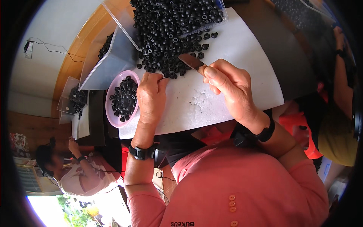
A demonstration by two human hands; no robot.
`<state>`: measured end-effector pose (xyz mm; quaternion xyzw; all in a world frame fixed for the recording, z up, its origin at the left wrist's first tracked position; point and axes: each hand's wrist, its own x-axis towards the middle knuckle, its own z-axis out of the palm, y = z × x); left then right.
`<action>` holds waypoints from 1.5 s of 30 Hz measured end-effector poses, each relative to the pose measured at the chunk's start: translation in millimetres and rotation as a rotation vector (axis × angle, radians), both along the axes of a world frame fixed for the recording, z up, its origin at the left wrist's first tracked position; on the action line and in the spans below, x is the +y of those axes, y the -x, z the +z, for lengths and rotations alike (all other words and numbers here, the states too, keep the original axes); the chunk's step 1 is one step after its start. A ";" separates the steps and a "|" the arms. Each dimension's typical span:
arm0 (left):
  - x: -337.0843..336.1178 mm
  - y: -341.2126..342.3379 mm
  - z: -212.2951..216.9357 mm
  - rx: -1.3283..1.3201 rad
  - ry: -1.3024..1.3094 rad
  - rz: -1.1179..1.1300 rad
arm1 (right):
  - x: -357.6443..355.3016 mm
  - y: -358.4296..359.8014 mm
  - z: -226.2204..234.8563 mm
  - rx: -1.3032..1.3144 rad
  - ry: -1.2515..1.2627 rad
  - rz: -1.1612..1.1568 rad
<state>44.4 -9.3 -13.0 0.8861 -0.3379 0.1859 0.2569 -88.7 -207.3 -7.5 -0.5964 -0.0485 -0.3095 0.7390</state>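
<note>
A clear, straight-walled plastic bin (117, 62) stands beyond a pale pink, rounded plastic bowl (115, 120). The bowl contains small, black, round hollow parts (124, 96). To its right, the left hand (151, 96) has its fingers curled at the near edge of a loose pile of the same black parts (162, 41), on a smooth white tabletop (245, 49); whether the fingertips grip a part cannot be told. The right hand (230, 83) is closed around a short knife with a brownish, flat blade (191, 61), its tip directed leftward at the pile's edge
</note>
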 end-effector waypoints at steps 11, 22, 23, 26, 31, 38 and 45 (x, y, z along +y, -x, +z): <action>9.3 13.1 0.7 0.185 0.149 -0.061 | 2.0 -3.3 -2.7 0.029 0.060 0.008; 0.7 43.5 -1.3 -0.039 -0.025 -0.089 | 8.4 -5.8 -0.6 0.061 0.200 -0.020; 0.7 44.1 0.1 -0.074 -0.068 -0.069 | 8.5 -6.7 -1.3 0.053 0.197 -0.028; 5.7 45.2 0.3 -0.110 -0.089 -0.066 | 8.0 -8.1 -3.9 0.063 0.236 -0.029; 15.5 48.0 -1.6 0.334 0.334 -0.183 | 8.8 -9.2 -6.1 0.076 0.344 -0.052; 5.5 64.8 5.1 1.069 0.928 -0.323 | 14.3 -10.7 -2.5 0.025 0.680 -0.170; -6.0 68.3 -2.7 1.200 1.101 -0.425 | 15.4 -13.2 -3.6 0.029 0.730 -0.166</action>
